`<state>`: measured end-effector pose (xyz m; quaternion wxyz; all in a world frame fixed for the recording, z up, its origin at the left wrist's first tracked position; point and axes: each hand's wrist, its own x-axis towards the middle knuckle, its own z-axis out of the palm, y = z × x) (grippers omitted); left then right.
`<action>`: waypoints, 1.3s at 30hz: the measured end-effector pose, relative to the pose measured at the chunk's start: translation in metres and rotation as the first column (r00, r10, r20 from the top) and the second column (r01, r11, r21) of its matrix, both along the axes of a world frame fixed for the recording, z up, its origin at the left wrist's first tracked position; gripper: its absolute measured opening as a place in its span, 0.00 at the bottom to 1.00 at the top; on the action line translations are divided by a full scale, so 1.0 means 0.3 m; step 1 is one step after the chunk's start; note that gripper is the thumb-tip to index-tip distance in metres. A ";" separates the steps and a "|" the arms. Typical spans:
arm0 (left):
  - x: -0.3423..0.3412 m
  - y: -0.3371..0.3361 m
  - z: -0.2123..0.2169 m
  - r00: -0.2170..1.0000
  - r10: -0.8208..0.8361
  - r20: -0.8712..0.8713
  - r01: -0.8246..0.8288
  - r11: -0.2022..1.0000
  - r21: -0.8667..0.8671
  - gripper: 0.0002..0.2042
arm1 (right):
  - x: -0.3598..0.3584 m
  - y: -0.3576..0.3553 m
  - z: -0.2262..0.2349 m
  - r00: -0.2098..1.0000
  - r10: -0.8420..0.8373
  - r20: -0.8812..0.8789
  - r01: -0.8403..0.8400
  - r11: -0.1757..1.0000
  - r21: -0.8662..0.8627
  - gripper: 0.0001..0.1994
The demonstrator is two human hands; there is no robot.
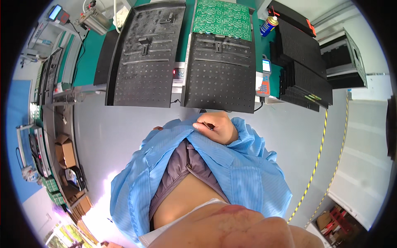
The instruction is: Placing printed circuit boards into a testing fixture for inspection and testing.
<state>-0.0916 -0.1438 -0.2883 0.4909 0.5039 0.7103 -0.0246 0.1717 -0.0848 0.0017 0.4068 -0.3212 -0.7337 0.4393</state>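
My right hand [219,127] is curled closed in front of the blue work coat [248,165], near its front edge. A small, thin, brownish thing shows between the thumb and fingers, too small to name. Only a sliver of my left hand [158,128] shows past the coat; its fingers are hidden. Beyond both hands stand two black perforated trays, a left one [144,74] and a right one [219,78]. Green circuit boards [223,18] lie at the far end of the right tray. Neither hand touches the trays.
Right of the trays are a spray can [269,26], a handheld device with a screen [265,78] and stacked black panels [304,62]. A metal canister [95,21] stands far left. Shelving with a cardboard box [65,151] runs along the left; yellow-black tape [316,165] marks the floor at right.
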 end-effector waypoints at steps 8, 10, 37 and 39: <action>-0.393 -0.036 -0.355 0.953 0.145 0.265 -0.161 0.986 0.041 0.13 | -0.226 -0.140 0.003 1.000 -0.006 -0.010 0.006 1.000 -0.020 0.04; -0.511 -0.166 -0.643 0.923 0.243 0.298 -0.266 0.963 0.039 0.12 | -0.290 -0.178 0.010 0.997 0.080 -0.016 -0.080 0.997 -0.020 0.04; -0.354 -0.175 0.486 0.488 0.021 0.873 -0.287 0.948 0.138 0.19 | -0.599 -0.230 -0.157 0.547 -0.482 -0.685 -0.216 0.709 -0.672 0.23; -0.285 -0.176 0.665 0.497 -0.071 0.865 -0.272 0.934 0.233 0.19 | -0.630 -0.224 -0.209 0.586 -0.326 -0.742 -0.374 0.703 -0.605 0.22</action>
